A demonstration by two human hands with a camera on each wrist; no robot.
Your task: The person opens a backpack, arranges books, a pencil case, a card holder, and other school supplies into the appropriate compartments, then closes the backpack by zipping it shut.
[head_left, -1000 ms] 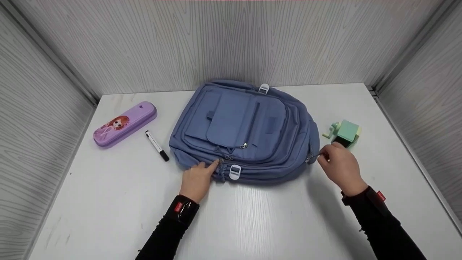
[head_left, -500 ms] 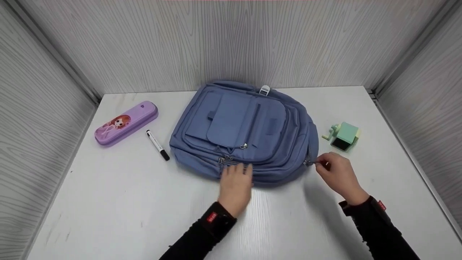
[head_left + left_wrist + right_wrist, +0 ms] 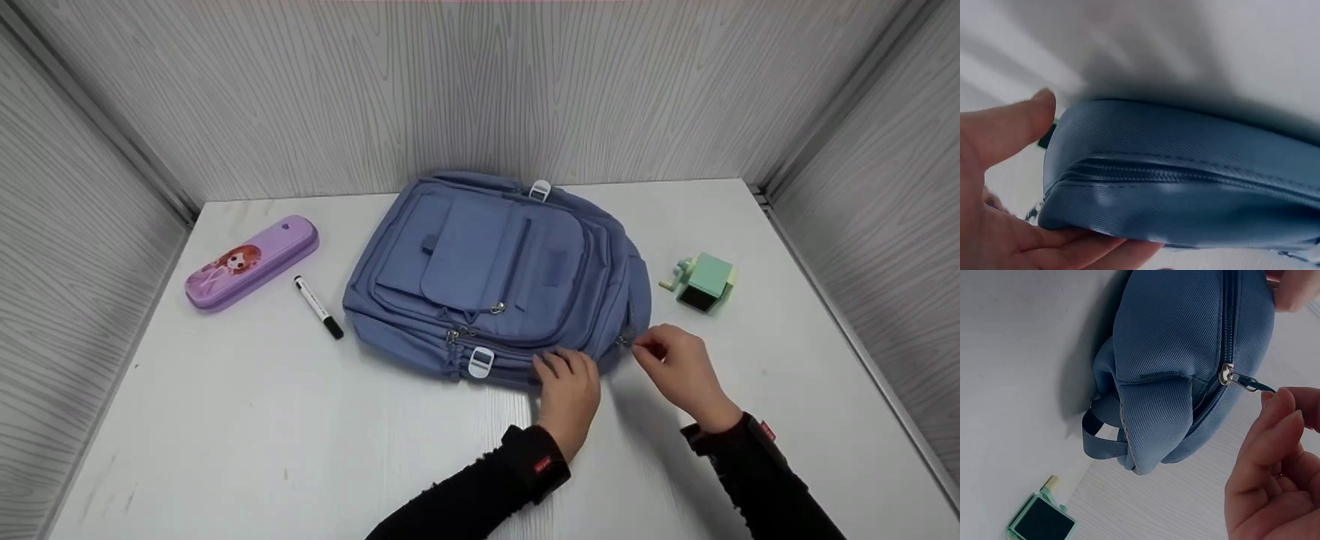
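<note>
Backpack [image 3: 472,251] lies front side up on the table [image 3: 300,450], between the marker [image 3: 319,307] and the pencil sharpener [image 3: 706,281].

Left hand [image 3: 571,397]: fingers laid against the near edge of the bag, thumb straight and apart from them; steadying contact, no grip. Right hand [image 3: 686,371]: thumb and forefinger pinch the zipper pull [image 3: 1249,384], the other fingers curled.

Risks, as judged:
1. Pinch slips. Cause: pull is thin, held by fingertips only.
2. Bag slides or swings round. Cause: left hand presses without gripping, so a hard tug may beat it.
3. Slider [image 3: 1226,373] jams or bites cloth. Cause: it sits where the zipper [image 3: 1229,320] bends, right beside a fabric flap [image 3: 1157,413]; a sideways tug would worsen it.
4. Sharpener gets knocked. Cause: it stands near the right hand, should that arm swing outward.
</note>
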